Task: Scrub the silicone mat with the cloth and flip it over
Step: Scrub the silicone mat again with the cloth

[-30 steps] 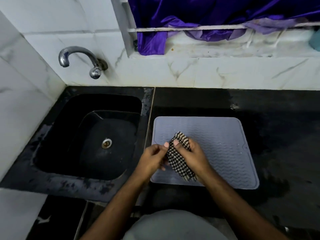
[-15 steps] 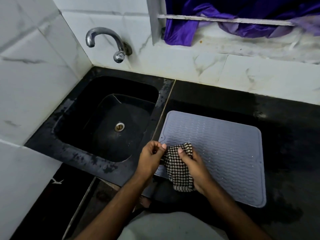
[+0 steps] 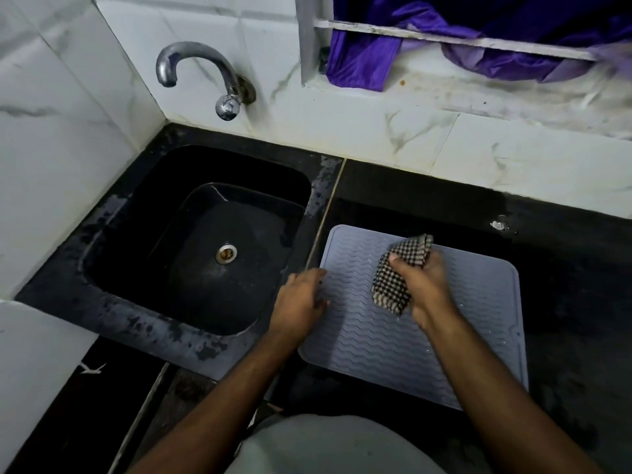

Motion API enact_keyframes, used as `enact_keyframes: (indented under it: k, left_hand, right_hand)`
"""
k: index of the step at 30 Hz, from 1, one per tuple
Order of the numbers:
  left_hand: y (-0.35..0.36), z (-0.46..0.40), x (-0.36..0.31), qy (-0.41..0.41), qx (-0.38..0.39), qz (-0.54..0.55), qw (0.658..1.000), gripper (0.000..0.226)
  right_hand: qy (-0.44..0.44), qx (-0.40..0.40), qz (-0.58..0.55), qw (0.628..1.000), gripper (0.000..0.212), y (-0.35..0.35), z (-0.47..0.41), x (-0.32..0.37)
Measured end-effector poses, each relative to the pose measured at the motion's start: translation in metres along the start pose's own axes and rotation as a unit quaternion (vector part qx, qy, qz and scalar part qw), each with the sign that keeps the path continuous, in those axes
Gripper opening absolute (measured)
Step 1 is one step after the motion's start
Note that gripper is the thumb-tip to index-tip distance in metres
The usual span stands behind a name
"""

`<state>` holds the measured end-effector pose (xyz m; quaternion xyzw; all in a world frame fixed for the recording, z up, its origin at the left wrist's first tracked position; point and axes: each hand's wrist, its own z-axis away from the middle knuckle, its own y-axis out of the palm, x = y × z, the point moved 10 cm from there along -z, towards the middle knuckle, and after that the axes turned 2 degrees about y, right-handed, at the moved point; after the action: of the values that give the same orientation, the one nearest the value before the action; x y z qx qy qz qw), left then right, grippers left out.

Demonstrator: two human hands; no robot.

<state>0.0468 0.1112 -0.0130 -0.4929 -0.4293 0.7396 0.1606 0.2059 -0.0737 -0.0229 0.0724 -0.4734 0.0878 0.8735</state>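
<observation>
The mat lies flat on the black counter, at 3 o'clock from the sink. The right hand grips the bunched cloth, knuckles up, pressing it onto the mat's 12 o'clock half. The left hand rests palm down at the mat's 9 o'clock edge, fingers loosely bent, holding nothing.

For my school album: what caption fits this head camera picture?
Right hand scrubs the grey silicone mat with a checked cloth; left hand steadies its edge.

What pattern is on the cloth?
Black-and-white checks on the cloth, gripped by the right hand; seen in the head view.
</observation>
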Motion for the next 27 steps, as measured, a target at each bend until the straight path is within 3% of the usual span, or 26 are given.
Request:
enact_keyframes:
  k: [2,6,12,14,16,18,24,27]
  left_hand:
    - [0.006,-0.014,0.006,0.004,0.025,-0.059,0.998,0.063]
    - [0.026,-0.026,0.018,-0.007,0.080,-0.082,0.993,0.066]
    - [0.036,-0.028,0.027,0.026,0.091,-0.147,0.985,0.064]
    - [0.037,-0.028,0.029,0.045,0.091,-0.143,0.984,0.057]
    - [0.036,-0.026,0.031,0.058,0.075,-0.135,0.986,0.054]
    - [0.037,-0.023,0.033,0.054,0.058,-0.133,0.988,0.053]
    - [0.035,-0.021,0.030,0.043,0.032,-0.118,0.992,0.050]
    - [0.033,-0.021,0.030,0.033,0.019,-0.104,0.994,0.047]
  right_hand:
    - [-0.111,0.006,0.149,0.983,0.052,0.015,-0.004,0.029]
    - [-0.236,0.073,0.414,0.876,0.051,0.067,-0.008,0.038]
    - [-0.317,0.107,0.571,0.750,0.057,0.098,-0.005,0.034]
    - [-0.372,0.161,0.603,0.687,0.062,0.115,0.005,0.031]
    - [-0.423,0.242,0.640,0.594,0.064,0.135,0.019,0.012]
    - [-0.423,0.289,0.681,0.523,0.063,0.141,0.020,-0.017]
    - [-0.455,0.253,0.715,0.466,0.059,0.125,0.024,-0.052]
    - [-0.452,0.248,0.724,0.459,0.058,0.123,0.029,-0.051]
